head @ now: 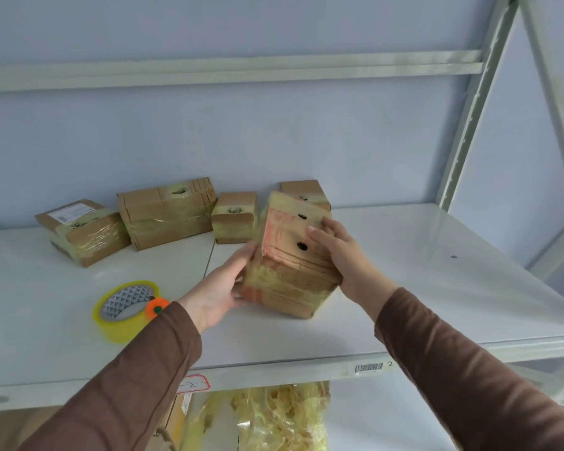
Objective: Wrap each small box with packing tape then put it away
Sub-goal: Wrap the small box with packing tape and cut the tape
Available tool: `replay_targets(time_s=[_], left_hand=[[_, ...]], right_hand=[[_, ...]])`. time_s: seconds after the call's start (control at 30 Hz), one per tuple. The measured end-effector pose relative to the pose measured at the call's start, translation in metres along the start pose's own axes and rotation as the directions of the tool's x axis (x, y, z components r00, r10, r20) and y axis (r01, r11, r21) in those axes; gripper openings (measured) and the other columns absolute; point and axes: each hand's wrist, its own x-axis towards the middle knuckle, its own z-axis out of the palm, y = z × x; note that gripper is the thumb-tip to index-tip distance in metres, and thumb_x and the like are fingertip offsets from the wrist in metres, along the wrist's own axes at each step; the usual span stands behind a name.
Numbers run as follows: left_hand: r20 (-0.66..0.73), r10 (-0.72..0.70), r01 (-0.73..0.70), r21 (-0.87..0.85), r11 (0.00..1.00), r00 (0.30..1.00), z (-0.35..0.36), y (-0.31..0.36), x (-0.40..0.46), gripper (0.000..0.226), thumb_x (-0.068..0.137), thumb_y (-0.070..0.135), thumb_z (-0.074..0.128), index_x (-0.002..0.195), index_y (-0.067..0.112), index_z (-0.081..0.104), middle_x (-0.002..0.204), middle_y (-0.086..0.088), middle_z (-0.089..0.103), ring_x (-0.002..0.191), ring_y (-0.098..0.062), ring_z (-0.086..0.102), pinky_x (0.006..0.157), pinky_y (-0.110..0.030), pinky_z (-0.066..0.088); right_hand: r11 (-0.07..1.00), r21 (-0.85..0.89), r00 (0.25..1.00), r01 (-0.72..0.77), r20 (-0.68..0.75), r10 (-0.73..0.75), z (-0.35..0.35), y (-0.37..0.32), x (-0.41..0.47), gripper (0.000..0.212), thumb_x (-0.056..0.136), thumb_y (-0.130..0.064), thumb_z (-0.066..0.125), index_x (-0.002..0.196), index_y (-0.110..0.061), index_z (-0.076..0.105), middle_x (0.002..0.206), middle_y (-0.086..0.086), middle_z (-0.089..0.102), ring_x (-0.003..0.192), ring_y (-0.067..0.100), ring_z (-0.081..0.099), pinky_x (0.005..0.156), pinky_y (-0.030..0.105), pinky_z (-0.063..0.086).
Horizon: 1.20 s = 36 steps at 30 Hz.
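A white metal shelf is standing against a pale blue wall, with grey uprights rising at the right and another shelf rail running across above. Near the middle of the shelf, a tape-wrapped cardboard box with two round holes in its upper face is sitting tilted, its lower end resting on the shelf surface. The left hand is cupping the box's left side with fingers curled against it, and the right hand is lying over the right edge, fingers spread fairly straight across the top face near the holes. Both arms are wearing brown sleeves. Behind the held box, four other taped boxes are sitting in a row along the wall: one with a white label at the far left, a wider one beside it, a small one, and one partly hidden behind the held box. A roll of yellow packing tape with an orange cutter is lying on the shelf just left of the left wrist. Below the shelf, crumpled yellowish tape scraps are showing.
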Motion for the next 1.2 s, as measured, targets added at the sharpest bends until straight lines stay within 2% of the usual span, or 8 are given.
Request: replay_targets(time_s=[0.13,0.23,0.33,0.6,0.73,0.9,1.07,1.2], left_hand=[[-0.034,0.166,-0.169,-0.165,0.972,0.986,-0.001,0.026,0.004,0.056,0.098,0.031,0.064,0.149,0.045,0.045,0.136,0.012,0.066,0.123,-0.012,0.065,0.102,-0.04,0.051],[-0.097,0.16,-0.172,-0.129,0.977,0.982,0.007,0.032,0.003,0.071,0.099,0.012,0.061,0.156,0.044,0.032,0.138,0.007,0.065,0.122,-0.018,0.066,0.109,-0.042,0.047],[-0.141,0.161,-0.169,-0.044,0.985,0.977,0.016,0.028,0.0,0.084,0.097,0.016,0.068,0.161,0.042,0.02,0.157,0.008,0.045,0.131,-0.01,0.054,0.109,-0.03,0.041],[-0.133,0.207,-0.184,0.163,0.969,0.969,-0.011,0.028,-0.015,0.087,0.087,0.055,0.072,0.159,0.038,0.027,0.166,0.006,0.028,0.151,-0.011,0.027,0.125,-0.042,0.02],[-0.174,0.306,-0.191,0.478,0.857,0.936,-0.073,0.04,-0.027,0.045,0.096,0.02,0.068,0.135,0.038,0.058,0.148,0.011,0.052,0.141,-0.008,0.044,0.113,-0.029,0.032],[-0.136,-0.024,0.134,0.904,0.406,0.99,-0.142,0.032,-0.037,0.076,0.089,0.015,0.07,0.156,0.031,0.036,0.164,-0.001,0.03,0.142,-0.018,0.037,0.105,-0.031,0.035],[-0.135,-0.123,0.139,0.99,0.026,0.983,-0.15,0.002,-0.037,0.098,0.081,0.024,0.075,0.162,0.027,0.021,0.171,-0.001,0.01,0.158,-0.021,0.003,0.124,-0.033,0.015],[-0.081,0.056,0.072,0.986,0.151,0.995,-0.16,-0.014,-0.041,0.086,0.081,0.024,0.08,0.153,0.034,0.034,0.155,0.004,0.044,0.135,-0.017,0.047,0.111,-0.029,0.04]], right_hand=[[0.995,0.067,0.997,-0.078,0.004,0.078,0.017,0.009,0.003,0.063,0.094,-0.041,0.071,0.15,-0.034,0.046,0.138,-0.009,0.061,0.114,0.009,0.064,0.088,0.03,0.054],[0.986,0.029,0.987,-0.163,0.02,0.162,0.026,0.014,0.006,0.031,0.103,-0.045,0.053,0.121,-0.028,0.073,0.106,-0.008,0.078,0.088,0.007,0.074,0.067,0.024,0.058],[0.981,-0.061,0.983,-0.184,-0.018,0.184,0.034,0.021,0.011,0.034,0.104,-0.031,0.045,0.094,-0.027,0.077,0.1,-0.012,0.076,0.099,0.007,0.065,0.088,0.026,0.051],[0.988,-0.139,0.989,0.075,-0.115,-0.091,0.032,-0.007,-0.004,0.033,0.108,-0.042,0.043,0.122,-0.027,0.068,0.133,-0.008,0.064,0.128,0.011,0.055,0.106,0.033,0.04],[0.739,-0.401,0.768,0.542,-0.122,-0.629,0.04,-0.033,-0.039,0.022,0.106,-0.028,0.048,0.116,-0.023,0.067,0.112,-0.012,0.065,0.113,0.01,0.057,0.093,0.027,0.045],[0.424,-0.371,0.514,0.826,0.187,-0.837,0.1,-0.024,-0.084,0.014,0.102,-0.015,0.052,0.111,-0.017,0.062,0.095,-0.007,0.06,0.087,0.014,0.058,0.071,0.029,0.048],[0.569,-0.529,0.776,0.629,0.473,-0.418,0.159,0.042,-0.072,0.043,0.101,-0.022,0.058,0.142,-0.018,0.045,0.118,-0.001,0.063,0.098,0.015,0.063,0.085,0.04,0.055],[0.655,-0.634,0.89,0.41,0.434,-0.138,0.196,0.079,-0.047,0.066,0.095,-0.021,0.066,0.153,-0.017,0.033,0.141,0.009,0.055,0.126,0.026,0.055,0.105,0.043,0.047]])
